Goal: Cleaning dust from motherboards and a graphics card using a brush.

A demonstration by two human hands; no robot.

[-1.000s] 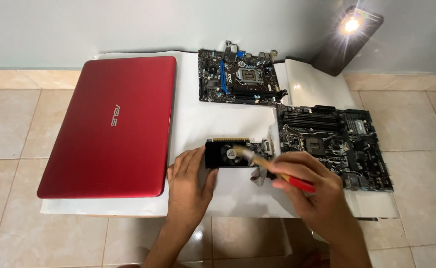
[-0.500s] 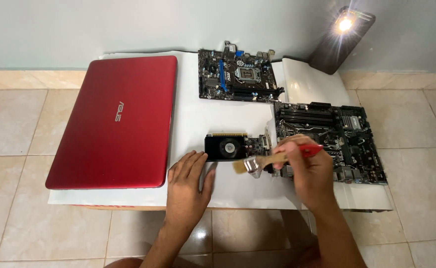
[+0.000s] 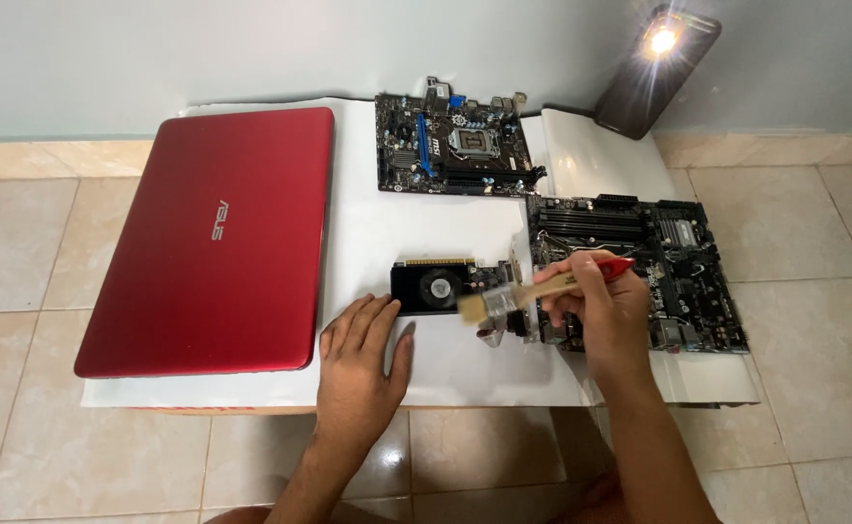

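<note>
A small black graphics card with a round fan lies on the white sheet. My left hand rests flat on the sheet just below and left of the card, fingers spread, holding nothing. My right hand grips a paintbrush with a pale wooden handle and a red end. Its bristles hover at the card's right end, by the metal bracket.
A shut red laptop lies on the left. One black motherboard sits at the back, another on the right under my right hand. A phone with its lamp lit leans against the wall. Tiled floor surrounds the sheet.
My right hand has drawn the brush from over the card's fan to its right end. My left hand has slipped off the card's left edge and lies flat below it.
</note>
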